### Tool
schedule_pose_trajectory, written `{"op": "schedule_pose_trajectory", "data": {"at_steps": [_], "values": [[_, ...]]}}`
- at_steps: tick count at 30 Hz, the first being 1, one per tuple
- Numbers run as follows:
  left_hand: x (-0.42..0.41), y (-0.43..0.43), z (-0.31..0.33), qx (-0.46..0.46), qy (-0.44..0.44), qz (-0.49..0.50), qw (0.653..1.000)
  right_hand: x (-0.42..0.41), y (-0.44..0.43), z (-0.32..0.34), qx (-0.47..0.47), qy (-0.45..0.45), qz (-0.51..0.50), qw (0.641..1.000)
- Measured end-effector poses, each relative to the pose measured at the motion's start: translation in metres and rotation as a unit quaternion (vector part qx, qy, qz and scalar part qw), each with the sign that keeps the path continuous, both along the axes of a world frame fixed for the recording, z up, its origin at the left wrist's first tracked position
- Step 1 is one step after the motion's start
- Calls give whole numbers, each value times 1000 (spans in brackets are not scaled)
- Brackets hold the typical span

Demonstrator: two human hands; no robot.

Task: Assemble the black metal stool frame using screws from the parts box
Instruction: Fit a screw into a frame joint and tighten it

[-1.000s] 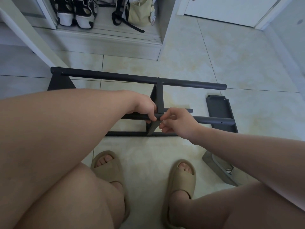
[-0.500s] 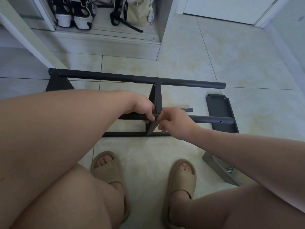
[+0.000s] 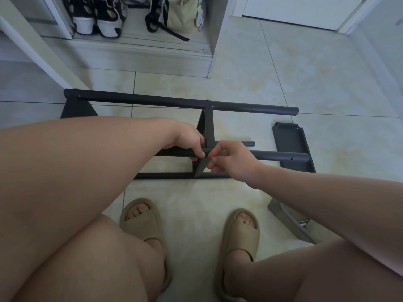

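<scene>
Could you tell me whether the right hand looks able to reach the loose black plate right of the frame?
Probably yes: the plate lies uncovered on the tile beside the right hand, with only the end of the frame tube crossing its near part.

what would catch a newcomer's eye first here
The black frame lies across the tiled floor at mid-picture, and both hands meet at its middle joint: the left hand grips the near tube, the right hand pinches at the joint beside it. Next come the bare knees and beige sandals in the foreground, and a loose black panel on the floor right of the frame.
</scene>
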State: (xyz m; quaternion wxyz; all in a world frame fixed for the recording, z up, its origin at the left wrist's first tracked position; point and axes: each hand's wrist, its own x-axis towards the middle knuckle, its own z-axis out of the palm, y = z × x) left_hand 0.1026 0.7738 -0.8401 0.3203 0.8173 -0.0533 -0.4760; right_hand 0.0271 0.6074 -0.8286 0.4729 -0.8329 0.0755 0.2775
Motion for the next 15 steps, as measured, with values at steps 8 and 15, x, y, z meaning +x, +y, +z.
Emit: {"op": "schedule_pose_trajectory", "data": {"at_steps": [8,15], "values": [[0,-1,-1,1,-3,-3,1000,3,4,-3,-58,-12,15,998],[1,-1,0,2,-2,-1,1000,10,9,-6,-117,-43,34,992]]}}
